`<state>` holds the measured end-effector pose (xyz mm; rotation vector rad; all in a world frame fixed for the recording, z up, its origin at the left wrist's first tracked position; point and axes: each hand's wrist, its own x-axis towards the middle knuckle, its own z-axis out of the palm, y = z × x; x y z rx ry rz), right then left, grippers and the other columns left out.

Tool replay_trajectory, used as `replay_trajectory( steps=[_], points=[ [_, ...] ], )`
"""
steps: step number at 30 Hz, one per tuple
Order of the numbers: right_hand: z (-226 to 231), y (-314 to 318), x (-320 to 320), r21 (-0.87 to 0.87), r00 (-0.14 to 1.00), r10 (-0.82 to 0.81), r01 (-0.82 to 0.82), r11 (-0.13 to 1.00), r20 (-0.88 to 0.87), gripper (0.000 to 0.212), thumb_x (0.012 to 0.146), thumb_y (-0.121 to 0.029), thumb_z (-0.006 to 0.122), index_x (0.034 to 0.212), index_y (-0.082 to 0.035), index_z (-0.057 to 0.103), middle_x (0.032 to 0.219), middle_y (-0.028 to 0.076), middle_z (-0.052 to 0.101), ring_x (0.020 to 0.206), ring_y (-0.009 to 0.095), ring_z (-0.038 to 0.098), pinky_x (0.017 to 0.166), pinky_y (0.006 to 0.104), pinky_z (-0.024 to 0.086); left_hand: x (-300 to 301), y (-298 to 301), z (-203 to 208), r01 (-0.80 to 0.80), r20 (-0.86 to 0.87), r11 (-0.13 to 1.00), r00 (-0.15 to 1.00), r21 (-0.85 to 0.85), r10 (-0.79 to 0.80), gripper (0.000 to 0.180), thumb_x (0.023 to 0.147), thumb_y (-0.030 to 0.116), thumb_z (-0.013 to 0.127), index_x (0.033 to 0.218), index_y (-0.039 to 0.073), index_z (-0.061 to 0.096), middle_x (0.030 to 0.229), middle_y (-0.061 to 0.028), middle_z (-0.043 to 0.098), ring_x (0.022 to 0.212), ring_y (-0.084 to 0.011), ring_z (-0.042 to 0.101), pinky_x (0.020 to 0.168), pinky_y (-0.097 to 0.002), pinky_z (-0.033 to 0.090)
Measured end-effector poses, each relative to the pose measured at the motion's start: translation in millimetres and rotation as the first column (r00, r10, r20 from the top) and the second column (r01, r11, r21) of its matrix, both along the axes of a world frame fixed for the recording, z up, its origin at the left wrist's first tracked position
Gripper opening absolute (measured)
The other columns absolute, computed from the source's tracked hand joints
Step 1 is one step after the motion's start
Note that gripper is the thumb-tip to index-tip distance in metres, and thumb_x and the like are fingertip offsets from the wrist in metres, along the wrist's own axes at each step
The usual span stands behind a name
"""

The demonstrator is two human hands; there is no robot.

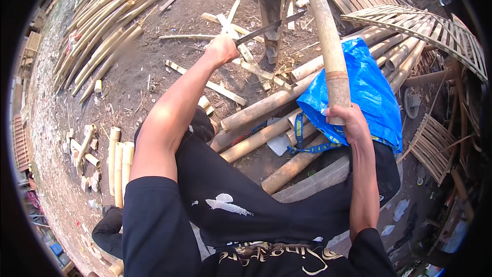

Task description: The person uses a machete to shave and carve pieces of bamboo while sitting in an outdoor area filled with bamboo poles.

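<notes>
In my left hand is the handle of a machete, gripped in a closed fist. Its long dark blade points right and away from me, crossing in front of an upright split piece of bamboo. My right hand is wrapped round the near end of a thick bamboo pole. The pole stretches away from me to the top of the view, passing over a blue plastic bag. Blade and pole are apart. Short split bamboo pieces lie on the dirt beyond my legs.
Several thick bamboo poles lie between my legs and stretch to the far right. Long split bamboo is piled at the far left. Short cut bamboo tubes are at the left. Slatted bamboo frames are on the right.
</notes>
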<state>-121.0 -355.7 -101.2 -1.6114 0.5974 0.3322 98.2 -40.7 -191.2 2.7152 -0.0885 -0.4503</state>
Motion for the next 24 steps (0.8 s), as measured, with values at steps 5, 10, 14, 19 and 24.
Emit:
replay_trajectory(
  steps=[5,10,14,19,24],
  points=[
    [136,2,9,-0.274,0.828,0.094,0.074,0.959,0.552,0.044,0.074,-0.019,0.077,0.108,0.003,0.061,0.09,0.008,0.064,0.077,0.015,0.063,0.072,0.0269,0.048,0,15,-6,-0.027,-0.037,0.996,0.999,0.08,0.03,0.035,0.081,0.018,0.064,0.105,-0.006,0.07,0.105,-0.0274,0.071,0.102,-0.0383,0.07,0.089,-0.0451,0.056],
    [196,-8,48,-0.328,0.277,0.222,0.435,0.839,0.935,0.034,0.081,-0.002,0.072,0.111,0.006,0.059,0.102,0.015,0.064,0.092,0.023,0.066,0.09,0.0331,0.052,-7,-1,8,-0.022,-0.073,0.995,0.997,0.096,0.029,0.038,0.082,0.016,0.065,0.114,-0.004,0.066,0.113,-0.0227,0.07,0.107,-0.0343,0.069,0.094,-0.0442,0.054],
    [35,42,45,-0.267,0.648,-0.029,0.355,0.896,0.761,0.02,0.077,0.0,0.075,0.092,0.001,0.061,0.089,0.008,0.066,0.083,0.014,0.064,0.071,0.0277,0.052,-10,12,3,-0.047,-0.047,0.997,0.998,0.064,0.05,0.032,0.082,0.014,0.064,0.106,-0.005,0.07,0.109,-0.0249,0.07,0.105,-0.0369,0.069,0.09,-0.044,0.056],
    [-111,18,-11,-0.029,0.993,0.049,-0.052,0.998,-0.108,0.022,0.073,-0.012,0.075,0.089,-0.001,0.067,0.081,0.006,0.066,0.07,0.014,0.062,0.066,0.0306,0.05,-2,-4,-10,0.102,-0.086,0.985,0.992,0.142,-0.09,0.024,0.082,0.013,0.065,0.101,-0.001,0.072,0.103,-0.0187,0.073,0.099,-0.0322,0.072,0.087,-0.0436,0.057],
    [-4,15,-9,0.155,1.0,0.011,-0.014,0.988,0.019,0.033,0.071,-0.012,0.076,0.097,0.004,0.063,0.082,0.009,0.063,0.069,0.017,0.063,0.068,0.0306,0.051,-1,-12,-40,0.097,-0.104,0.992,0.991,0.083,-0.088,0.028,0.081,0.013,0.067,0.106,0.001,0.073,0.11,-0.0196,0.072,0.102,-0.0324,0.072,0.089,-0.0438,0.056]
  ],
)
